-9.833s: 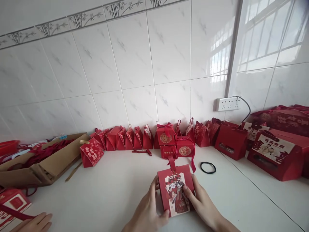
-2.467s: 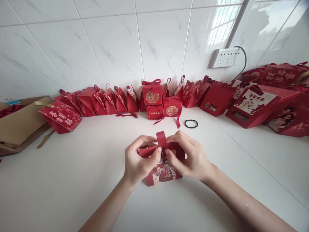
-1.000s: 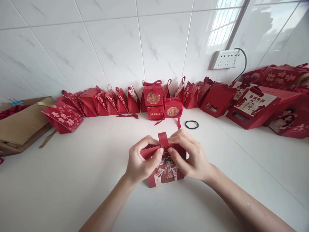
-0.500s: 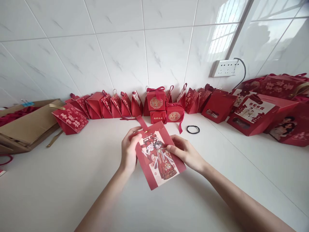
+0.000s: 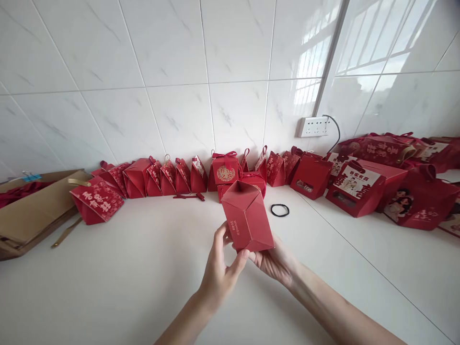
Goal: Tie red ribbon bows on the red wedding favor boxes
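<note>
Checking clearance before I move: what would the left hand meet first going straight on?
Beyond the held gift box, the left hand would probably meet the bow-topped gift box, though depth is unclear.

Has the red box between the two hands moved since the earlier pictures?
Yes. Judged against the black ring, the red box has moved higher in the view and closer to that ring.

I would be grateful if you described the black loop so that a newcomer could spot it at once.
Below the tiled wall, find the row of red boxes on the white table. In front of that row, to the right of the held box, a thin loop lies flat. Unlike the boxes, it is black and round.
</note>
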The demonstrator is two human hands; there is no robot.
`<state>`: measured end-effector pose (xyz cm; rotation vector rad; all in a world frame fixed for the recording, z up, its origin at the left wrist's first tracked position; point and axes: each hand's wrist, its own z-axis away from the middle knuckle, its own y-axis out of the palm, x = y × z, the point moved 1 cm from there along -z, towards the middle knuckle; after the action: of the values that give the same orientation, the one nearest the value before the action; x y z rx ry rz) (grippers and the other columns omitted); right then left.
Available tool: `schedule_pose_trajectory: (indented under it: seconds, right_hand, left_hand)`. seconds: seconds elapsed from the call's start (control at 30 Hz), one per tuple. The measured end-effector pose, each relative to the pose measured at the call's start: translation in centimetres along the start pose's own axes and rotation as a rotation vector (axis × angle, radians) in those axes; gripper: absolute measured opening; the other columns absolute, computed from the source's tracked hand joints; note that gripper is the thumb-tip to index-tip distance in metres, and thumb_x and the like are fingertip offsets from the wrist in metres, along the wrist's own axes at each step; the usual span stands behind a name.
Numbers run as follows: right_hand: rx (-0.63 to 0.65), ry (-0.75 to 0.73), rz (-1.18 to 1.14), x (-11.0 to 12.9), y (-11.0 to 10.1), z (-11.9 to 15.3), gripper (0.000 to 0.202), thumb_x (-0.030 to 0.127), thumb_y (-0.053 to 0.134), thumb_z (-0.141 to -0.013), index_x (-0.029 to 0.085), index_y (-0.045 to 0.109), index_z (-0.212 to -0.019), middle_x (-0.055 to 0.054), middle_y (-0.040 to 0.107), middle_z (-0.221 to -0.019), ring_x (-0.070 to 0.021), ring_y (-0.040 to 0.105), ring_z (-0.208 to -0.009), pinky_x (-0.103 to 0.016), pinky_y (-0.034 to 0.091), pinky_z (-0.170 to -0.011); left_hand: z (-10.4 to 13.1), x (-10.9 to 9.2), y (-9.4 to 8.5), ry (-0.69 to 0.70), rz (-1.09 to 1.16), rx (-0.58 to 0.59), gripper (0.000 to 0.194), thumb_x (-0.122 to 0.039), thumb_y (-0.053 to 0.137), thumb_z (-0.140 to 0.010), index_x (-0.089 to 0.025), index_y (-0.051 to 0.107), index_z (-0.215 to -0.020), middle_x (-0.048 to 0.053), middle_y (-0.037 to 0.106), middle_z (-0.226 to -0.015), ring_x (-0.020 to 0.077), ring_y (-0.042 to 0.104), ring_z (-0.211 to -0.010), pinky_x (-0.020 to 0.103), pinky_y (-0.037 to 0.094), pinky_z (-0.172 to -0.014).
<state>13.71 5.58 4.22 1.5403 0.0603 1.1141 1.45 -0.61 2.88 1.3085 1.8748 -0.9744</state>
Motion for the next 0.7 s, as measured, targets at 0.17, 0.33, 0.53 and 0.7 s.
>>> schedule_pose_trajectory:
  seconds: [0.17,0.33,0.53,0.7]
  right_hand:
    - [0.098,-0.003,0.016,-0.15,-0.14,0.12,0.021,0.037,0.062,-0.085,0.018,0.064,-0.093,-0.003,0.070,-0.084,-0.0144,0.068,-0.074,-0.025,0.058,-0.067]
    - [0.198,-0.008,0.097,0.01,-0.27,0.22,0.022,0.034,0.072,-0.075,0.017,0.065,-0.087,-0.002,0.069,-0.080,-0.0133,0.065,-0.072,-0.022,0.053,-0.062]
    - [0.175,-0.092,0.198,0.15,-0.29,0.45,0.021,0.036,0.072,-0.074,0.019,0.062,-0.069,0.003,0.061,-0.061,-0.0089,0.057,-0.056,-0.019,0.047,-0.052]
    - [0.137,-0.377,0.586,0.54,-0.48,0.37,0.037,0.056,0.052,-0.086,0.021,0.066,-0.084,-0.003,0.067,-0.076,-0.0168,0.064,-0.068,-0.030,0.052,-0.060]
  left_hand:
    - [0.07,0.62,-0.34,0.211,-0.122,0.020,0.045,-0.022,0.052,-0.090,-0.027,0.037,-0.132,0.011,0.055,-0.121,0.0225,0.057,-0.110,0.037,0.050,-0.090]
    - [-0.05,0.81,-0.69,0.430,-0.186,0.029,0.050,-0.015,0.052,-0.088,-0.023,0.034,-0.133,0.013,0.055,-0.120,0.0219,0.057,-0.107,0.036,0.052,-0.086]
    - [-0.10,0.30,-0.67,0.551,-0.252,0.019,0.043,-0.009,0.050,-0.087,-0.022,0.040,-0.127,0.015,0.059,-0.119,0.0266,0.057,-0.113,0.041,0.054,-0.085]
    - [0.11,1.01,-0.67,0.447,-0.179,-0.004,0.036,-0.013,0.051,-0.086,-0.024,0.053,-0.121,0.011,0.066,-0.105,0.0303,0.057,-0.115,0.047,0.053,-0.089]
